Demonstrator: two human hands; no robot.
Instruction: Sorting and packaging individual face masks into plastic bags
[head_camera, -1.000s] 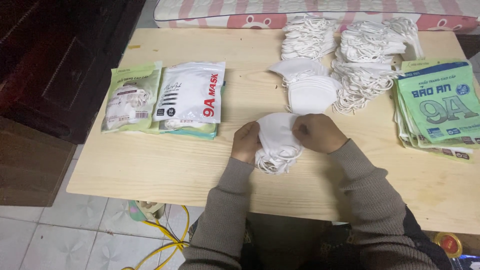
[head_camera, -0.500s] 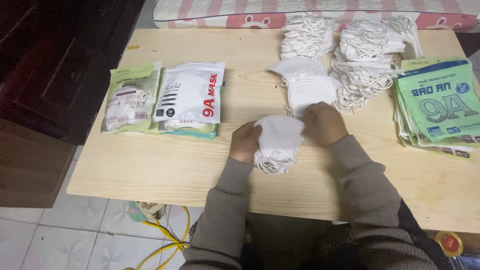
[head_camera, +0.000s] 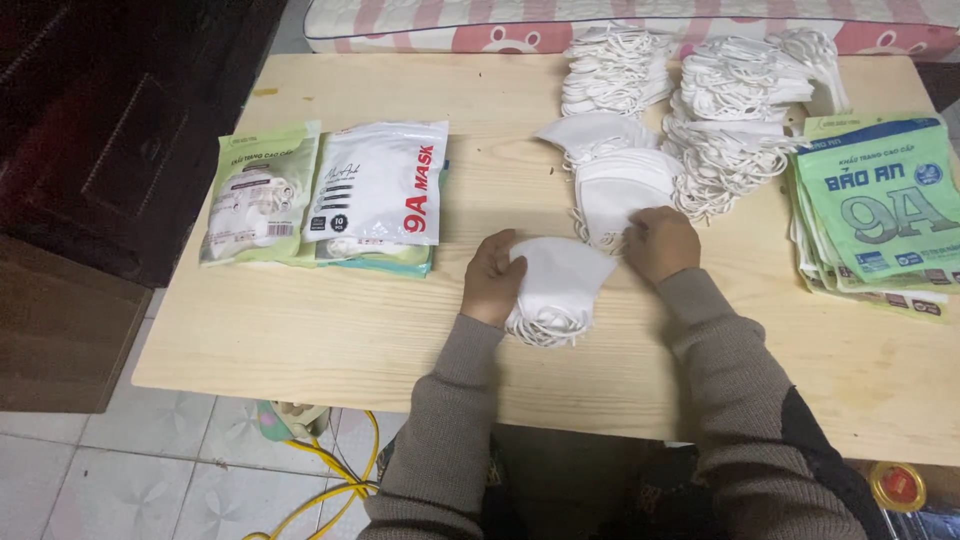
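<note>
My left hand (head_camera: 492, 277) grips the left edge of a small stack of white face masks (head_camera: 558, 290) lying near the front of the light wooden table (head_camera: 330, 330). My right hand (head_camera: 660, 243) rests on the table just right of that stack, its fingertips on the near edge of another pile of white masks (head_camera: 620, 185). I cannot tell whether it has pinched a mask. Both arms wear grey-brown knit sleeves.
Filled mask packets (head_camera: 380, 195), white and pale green, lie at the left. A stack of green flat bags (head_camera: 885, 210) sits at the right edge. Bigger heaps of white masks (head_camera: 735, 110) fill the back. A dark cabinet (head_camera: 110, 150) stands left; a yellow cable (head_camera: 330, 480) runs on the floor.
My right hand has left the held stack and moved up and right to the pile of masks behind it. My left hand has stayed on the stack.
</note>
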